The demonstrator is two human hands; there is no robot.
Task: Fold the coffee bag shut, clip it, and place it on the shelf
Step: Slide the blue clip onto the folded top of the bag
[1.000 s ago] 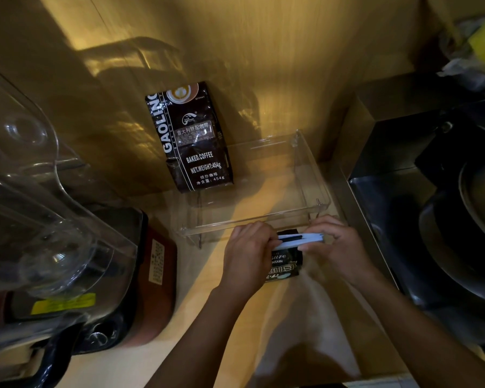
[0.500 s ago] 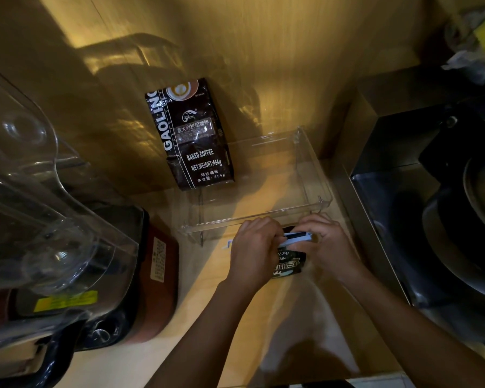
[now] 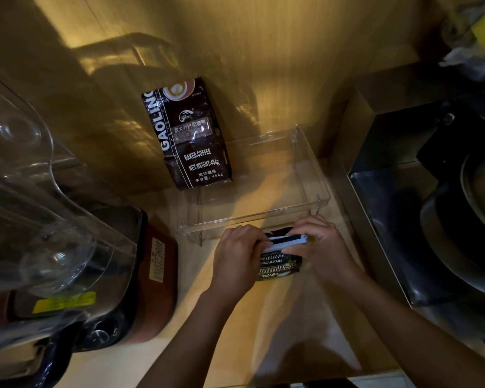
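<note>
A small black coffee bag [image 3: 280, 266] with white lettering stands on the wooden counter between my hands. A white and blue clip [image 3: 287, 240] lies across its folded top. My left hand [image 3: 237, 257] grips the bag's left side and the clip's left end. My right hand [image 3: 324, 252] holds the right side, fingers over the clip's right end. Just behind the bag stands a clear acrylic shelf [image 3: 311, 163]. A larger dark coffee bag [image 3: 191, 135] stands on the shelf's left part, leaning on the wall.
A blender with a clear jug [image 3: 37, 208] and a dark red base [image 3: 151, 278] fills the left side. A steel sink [image 3: 420, 208] with dark pans [image 3: 471, 208] lies to the right. Bare wooden counter [image 3: 235, 331] stretches toward me.
Both hands and the small bag have shifted slightly. The clip, tilted half a second ago, now lies level across the bag's top with my fingers pressing on its ends.
</note>
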